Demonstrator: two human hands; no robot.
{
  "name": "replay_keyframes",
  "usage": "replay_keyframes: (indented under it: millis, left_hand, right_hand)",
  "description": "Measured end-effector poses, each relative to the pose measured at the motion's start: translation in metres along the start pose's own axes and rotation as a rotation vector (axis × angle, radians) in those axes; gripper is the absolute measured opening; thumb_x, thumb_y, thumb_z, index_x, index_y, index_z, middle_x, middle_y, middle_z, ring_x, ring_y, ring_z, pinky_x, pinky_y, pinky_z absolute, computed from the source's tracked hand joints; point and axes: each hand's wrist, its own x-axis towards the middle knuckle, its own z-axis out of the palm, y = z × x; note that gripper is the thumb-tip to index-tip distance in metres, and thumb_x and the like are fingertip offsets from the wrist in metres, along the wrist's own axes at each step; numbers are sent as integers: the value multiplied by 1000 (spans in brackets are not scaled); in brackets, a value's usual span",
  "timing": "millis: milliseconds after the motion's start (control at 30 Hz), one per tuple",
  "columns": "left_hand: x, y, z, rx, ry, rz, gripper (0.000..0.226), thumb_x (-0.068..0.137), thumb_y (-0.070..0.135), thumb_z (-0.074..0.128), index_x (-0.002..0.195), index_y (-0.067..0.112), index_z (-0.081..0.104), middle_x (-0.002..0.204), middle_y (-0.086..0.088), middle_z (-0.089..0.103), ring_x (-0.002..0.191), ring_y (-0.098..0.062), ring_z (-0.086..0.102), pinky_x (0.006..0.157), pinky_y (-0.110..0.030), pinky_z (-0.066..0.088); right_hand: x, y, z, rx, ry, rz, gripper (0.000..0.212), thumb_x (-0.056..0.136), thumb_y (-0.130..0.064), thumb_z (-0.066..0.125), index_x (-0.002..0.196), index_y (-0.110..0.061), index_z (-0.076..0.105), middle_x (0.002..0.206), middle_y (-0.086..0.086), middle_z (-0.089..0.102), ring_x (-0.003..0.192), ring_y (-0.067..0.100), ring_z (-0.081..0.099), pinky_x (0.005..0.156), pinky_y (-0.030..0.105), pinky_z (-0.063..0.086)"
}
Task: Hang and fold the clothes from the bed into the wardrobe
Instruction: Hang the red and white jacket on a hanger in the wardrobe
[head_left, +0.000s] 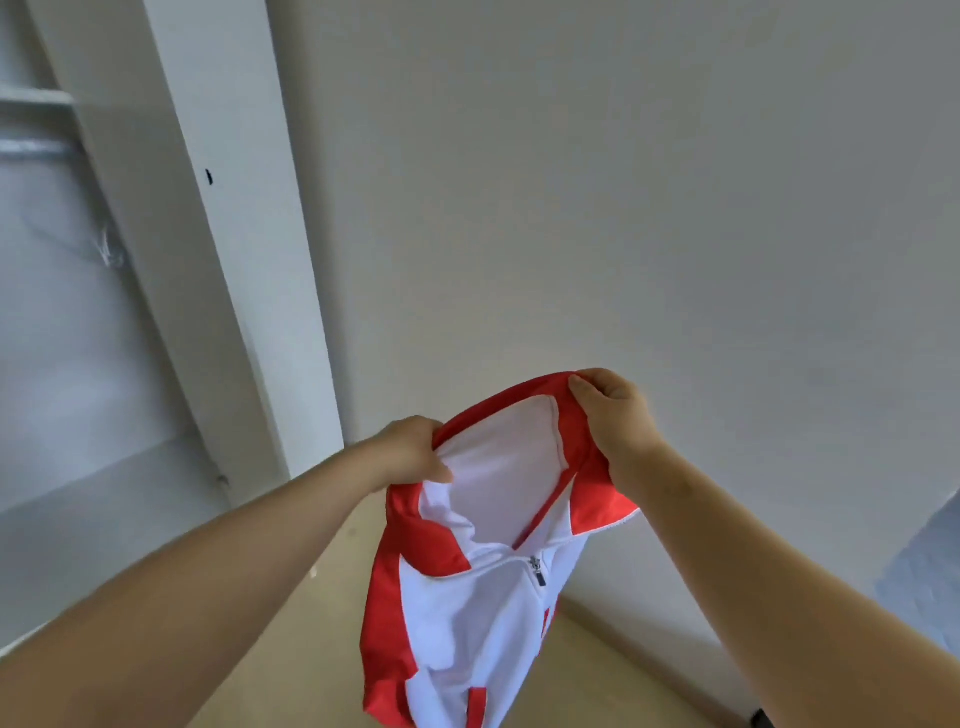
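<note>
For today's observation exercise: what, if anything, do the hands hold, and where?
The left hand and right hand grip the red-and-white jacket by its collar, one each side.

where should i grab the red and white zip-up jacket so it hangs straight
By the red collar, one hand at each end, coming in from the sides at the top. The red and white zip-up jacket hangs zip-front toward the camera with its neck open, and the left hand and right hand pinch it there.
</note>
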Motion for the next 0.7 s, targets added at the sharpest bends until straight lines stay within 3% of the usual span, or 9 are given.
replay_keyframes:
  millis: [67, 133, 200, 267, 367, 433, 500, 633, 700]
  left_hand:
    - [4, -30, -20, 103, 72, -69, 27, 77, 14, 64, 104, 16, 62, 103, -7, 66, 90, -24, 60, 64, -21, 41]
    - [3, -61, -40, 152, 170, -143, 11, 78, 9, 58, 85, 17, 57, 102, -10, 65, 82, -23, 55, 57, -22, 37]
    - [-2, -97, -64, 132, 302, -243, 11, 80, 7, 54, 77, 16, 49, 99, -12, 63, 77, -22, 52, 55, -24, 35]
    - [-8, -124, -88, 54, 441, -342, 9, 83, 7, 52, 81, 15, 49, 99, -12, 63, 78, -23, 53, 57, -25, 35]
    - [-16, -161, -123, -206, 674, -508, 11, 88, 6, 47, 95, 9, 54, 105, -18, 61, 93, -31, 57, 70, -28, 42]
    - [-22, -181, -144, -622, 761, -600, 25, 90, 1, 47, 113, -5, 56, 104, -24, 59, 97, -34, 58, 83, -35, 45]
    - [-37, -200, -165, -943, 838, -657, 29, 90, -2, 49, 117, -9, 54, 95, -22, 58, 88, -31, 57, 89, -41, 46]
    - [-58, -245, -198, -1014, 916, -784, 31, 89, 4, 56, 119, -7, 55, 103, -22, 60, 94, -33, 58, 96, -45, 44]
    - [-55, -267, -215, -1029, 952, -801, 31, 90, 8, 58, 117, -6, 55, 84, -18, 60, 75, -32, 57, 82, -43, 48]
  right_hand:
    - [13, -3, 35, 13, -62, -12, 17, 94, -13, 51, 82, -20, 62, 77, -3, 62, 77, 16, 56, 76, 27, 48]
    - [23, -8, 67, 32, -104, -32, 14, 94, -12, 50, 89, -15, 63, 79, 1, 62, 77, 17, 57, 76, 27, 49]
    - [33, -16, 102, 56, -166, -69, 16, 95, -11, 48, 89, -12, 63, 71, -2, 60, 62, 9, 56, 61, 18, 49]
    - [38, -26, 133, 68, -248, -121, 21, 95, -9, 47, 80, -14, 61, 64, -4, 58, 46, -1, 52, 45, 10, 43]
    - [43, -45, 184, 80, -372, -181, 27, 95, -9, 46, 73, -18, 59, 63, -1, 55, 42, -1, 48, 41, 9, 40]
    - [46, -55, 219, 95, -431, -201, 26, 95, -10, 46, 74, -16, 59, 64, 0, 55, 46, 2, 49, 44, 11, 42]
    - [46, -67, 262, 93, -501, -218, 24, 95, -13, 46, 75, -17, 59, 69, -1, 57, 60, 10, 51, 59, 18, 46]
    - [43, -72, 355, 139, -670, -203, 23, 96, -15, 45, 79, -18, 59, 76, -1, 59, 72, 15, 52, 74, 27, 44]
    - [49, -72, 394, 155, -727, -186, 22, 96, -17, 44, 81, -17, 59, 79, 0, 60, 75, 16, 54, 73, 28, 47]
